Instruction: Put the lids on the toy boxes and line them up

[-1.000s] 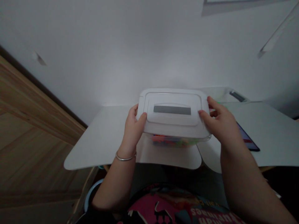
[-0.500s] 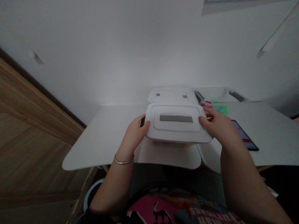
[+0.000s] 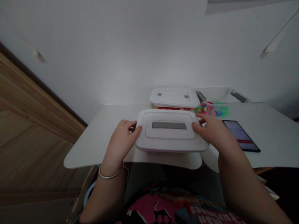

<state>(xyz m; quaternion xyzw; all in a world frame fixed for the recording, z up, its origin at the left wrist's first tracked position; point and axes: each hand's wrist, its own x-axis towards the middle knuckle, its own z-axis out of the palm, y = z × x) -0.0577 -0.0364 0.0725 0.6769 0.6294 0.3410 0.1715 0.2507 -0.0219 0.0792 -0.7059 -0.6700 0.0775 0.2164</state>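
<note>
A storage box [image 3: 171, 135] with a white lid and a grey strip on top is between my hands, above the front of the white table. My left hand [image 3: 123, 137] grips its left end, thumb on the lid's edge and fingers at the side. At the right end, my right hand [image 3: 209, 127] grips the box the same way, thumb on the lid. The undersides of both grips are hidden. Behind it stands a second white-lidded box [image 3: 175, 97] with red contents showing under its lid.
Colourful plastic pieces [image 3: 211, 109] lie at the back right beside an open clear bin [image 3: 217, 95]. A phone [image 3: 241, 135] rests on the white table [image 3: 86, 140] to the right. The wall [image 3: 128, 56] rises behind, and a wooden panel [image 3: 35, 140] stands at the left.
Both hands have brought the box toward me and slightly left. More of the rear box and of the colourful pieces now shows behind it.
</note>
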